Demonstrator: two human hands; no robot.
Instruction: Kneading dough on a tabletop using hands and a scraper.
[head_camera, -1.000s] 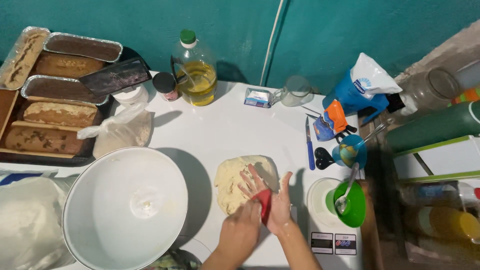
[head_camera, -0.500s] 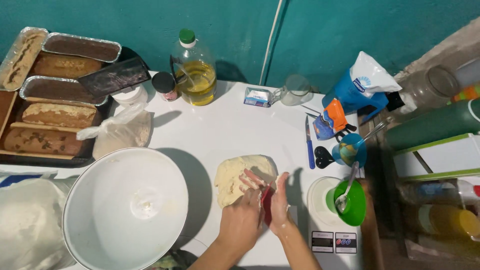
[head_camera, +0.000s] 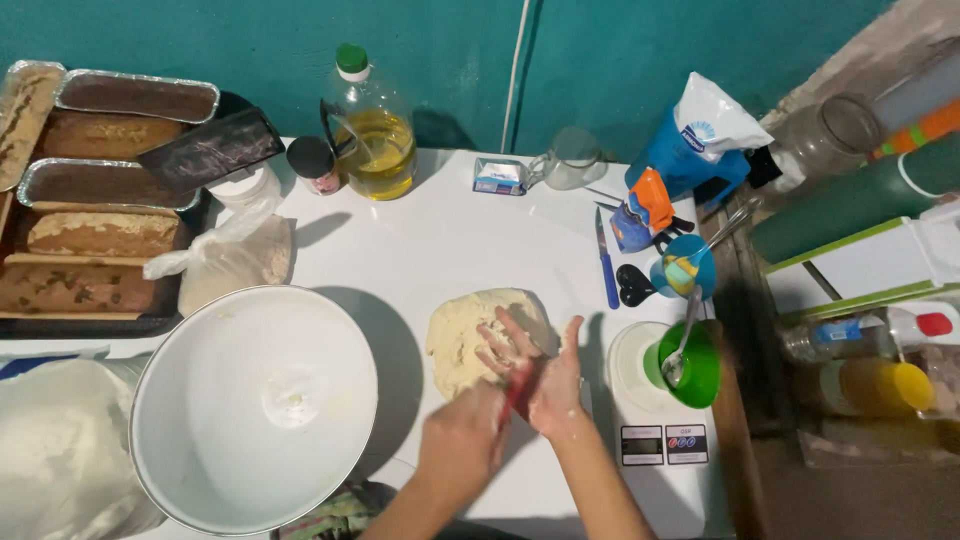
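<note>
My left hand (head_camera: 462, 440) grips a red scraper (head_camera: 520, 392), working it over my floured right hand (head_camera: 545, 375), fingers spread wide. Dough (head_camera: 470, 335) sits lumpy on the table (head_camera: 450, 240), just beside the bowl (head_camera: 255, 405). Mixed, I'd say; shaping remains.

Both hands (head_camera: 520, 395) on dough (head_camera: 470, 335), red scraper (head_camera: 518, 392) between

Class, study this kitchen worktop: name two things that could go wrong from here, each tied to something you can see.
1. The right hand works close to the green bowl on the scale; an elbow nudge could tip it.
2. The blue knife lies bare just beyond the dough; a reaching hand might catch it.
</note>
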